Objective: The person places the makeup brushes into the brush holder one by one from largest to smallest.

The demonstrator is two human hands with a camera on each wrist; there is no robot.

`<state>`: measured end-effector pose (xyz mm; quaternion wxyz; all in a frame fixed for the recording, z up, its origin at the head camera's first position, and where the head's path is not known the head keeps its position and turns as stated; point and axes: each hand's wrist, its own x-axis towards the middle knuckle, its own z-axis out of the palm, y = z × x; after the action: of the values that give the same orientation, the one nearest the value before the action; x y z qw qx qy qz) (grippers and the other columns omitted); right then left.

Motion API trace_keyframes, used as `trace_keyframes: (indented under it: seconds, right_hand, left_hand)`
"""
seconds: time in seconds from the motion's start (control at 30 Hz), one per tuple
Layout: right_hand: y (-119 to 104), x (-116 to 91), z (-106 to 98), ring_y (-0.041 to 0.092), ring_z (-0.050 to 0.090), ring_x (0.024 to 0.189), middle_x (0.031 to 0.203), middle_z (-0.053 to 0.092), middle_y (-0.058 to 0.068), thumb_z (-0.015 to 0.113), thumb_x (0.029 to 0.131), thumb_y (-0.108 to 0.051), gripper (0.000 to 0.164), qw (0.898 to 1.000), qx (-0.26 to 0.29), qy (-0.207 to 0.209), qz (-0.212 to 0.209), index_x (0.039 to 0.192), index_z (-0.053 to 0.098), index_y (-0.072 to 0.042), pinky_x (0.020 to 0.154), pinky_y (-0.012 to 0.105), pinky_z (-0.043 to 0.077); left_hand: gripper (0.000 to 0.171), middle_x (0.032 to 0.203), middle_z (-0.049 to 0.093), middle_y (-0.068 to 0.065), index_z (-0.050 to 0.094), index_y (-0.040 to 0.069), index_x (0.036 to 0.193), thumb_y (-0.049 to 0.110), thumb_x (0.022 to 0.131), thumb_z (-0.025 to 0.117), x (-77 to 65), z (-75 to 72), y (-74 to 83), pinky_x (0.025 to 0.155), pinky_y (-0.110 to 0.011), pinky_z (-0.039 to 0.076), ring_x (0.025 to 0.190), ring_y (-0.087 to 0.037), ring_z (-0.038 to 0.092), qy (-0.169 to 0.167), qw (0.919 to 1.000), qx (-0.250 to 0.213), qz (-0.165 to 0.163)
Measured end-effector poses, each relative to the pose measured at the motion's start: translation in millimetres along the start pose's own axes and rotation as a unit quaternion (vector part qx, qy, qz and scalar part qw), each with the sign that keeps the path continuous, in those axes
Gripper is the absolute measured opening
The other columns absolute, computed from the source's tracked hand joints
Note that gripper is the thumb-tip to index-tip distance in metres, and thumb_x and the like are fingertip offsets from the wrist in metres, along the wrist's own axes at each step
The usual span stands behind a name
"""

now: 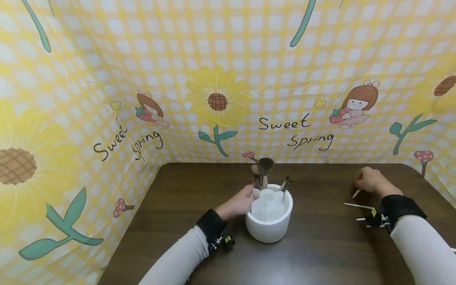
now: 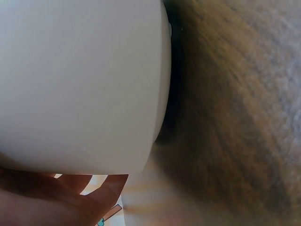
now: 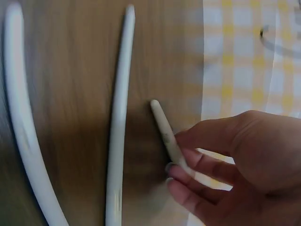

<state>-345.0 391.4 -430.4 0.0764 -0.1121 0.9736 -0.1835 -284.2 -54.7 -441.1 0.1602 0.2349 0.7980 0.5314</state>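
Observation:
A round white brush holder (image 1: 265,230) with a flower-shaped divider (image 1: 268,206) stands on the table, several makeup brushes (image 1: 266,166) upright in it, bristles up. My left hand (image 1: 242,202) grips the holder at its left rim; the left wrist view shows fingers (image 2: 110,190) against the holder's wall (image 2: 80,84). At the table's far right, my right hand (image 1: 370,180) pinches a thin pale makeup brush (image 3: 165,134) by its handle, between thumb and fingers. Its bristle end is hidden by the hand. Two more pale handles (image 3: 120,117) lie beside it in the right wrist view.
Other thin white handles (image 1: 358,205) lie on the dark wooden table (image 1: 199,178), partly under the right wrist. A yellow checked cloth (image 1: 249,51) with flowers hangs behind the table and along its left side.

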Motion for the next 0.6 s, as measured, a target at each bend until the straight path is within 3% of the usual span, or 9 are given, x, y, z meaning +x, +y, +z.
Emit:
trace_keyframes:
  seconds: [0.17, 0.27, 0.33, 0.5, 0.6]
  right_hand:
    - [-27.7, 1.7, 13.7, 0.018, 0.038, 0.054, 0.061, 0.044, 0.001, 0.052, 0.075, -0.003, 0.005, 1.000, 0.004, 0.005, -0.017, 0.071, 0.052, -0.006, 0.050, 0.032, 0.033]
    - [-43.9, 2.9, 20.4, 0.014, 0.023, 0.051, 0.057, 0.026, -0.003, 0.051, 0.073, 0.000, 0.019, 1.000, 0.002, 0.015, -0.020, 0.066, 0.037, -0.011, 0.049, 0.030, 0.023]
    - [-53.9, 3.3, 23.1, 0.014, 0.014, 0.052, 0.059, 0.017, -0.003, 0.050, 0.072, 0.001, 0.026, 1.000, 0.003, 0.016, -0.019, 0.066, 0.027, -0.012, 0.050, 0.031, 0.018]
    - [-74.2, 2.7, 26.1, 0.019, 0.033, 0.054, 0.066, 0.036, 0.008, 0.050, 0.073, 0.000, 0.014, 0.999, 0.032, -0.013, 0.012, 0.079, 0.038, 0.000, 0.051, 0.032, 0.030]
    - [-82.9, 4.8, 27.4, 0.022, 0.049, 0.057, 0.070, 0.051, 0.014, 0.052, 0.075, 0.000, 0.022, 0.996, 0.070, -0.037, 0.041, 0.092, 0.042, 0.010, 0.051, 0.032, 0.042]
  left_hand:
    - [0.031, 0.110, 0.059, -0.005, 0.051, 0.006, 0.120, -0.001, 0.090, 0.045, -1.9, 0.0, 2.5, 0.094, -0.040, 0.040, 0.103, -0.014, 0.050, -0.005, 0.9997, -0.008, 0.021]
    - [0.030, 0.110, 0.058, -0.007, 0.052, 0.004, 0.119, -0.002, 0.090, 0.045, -8.3, -1.2, 15.7, 0.095, -0.042, 0.039, 0.103, -0.016, 0.050, -0.003, 0.9998, -0.009, 0.020]
    - [0.031, 0.109, 0.058, -0.008, 0.051, 0.004, 0.119, -0.002, 0.089, 0.045, -8.8, -1.1, 15.7, 0.095, -0.044, 0.039, 0.102, -0.017, 0.050, 0.000, 0.9999, -0.007, 0.013]
    - [0.032, 0.110, 0.058, -0.003, 0.051, 0.010, 0.121, 0.000, 0.090, 0.045, -1.5, 1.9, -1.4, 0.096, -0.045, 0.038, 0.103, -0.015, 0.050, 0.004, 1.0000, -0.004, 0.003]
    - [0.032, 0.109, 0.059, -0.002, 0.051, 0.011, 0.120, 0.000, 0.091, 0.044, -1.6, 2.2, -0.8, 0.096, -0.044, 0.038, 0.104, -0.015, 0.050, 0.004, 1.0000, -0.003, 0.004]
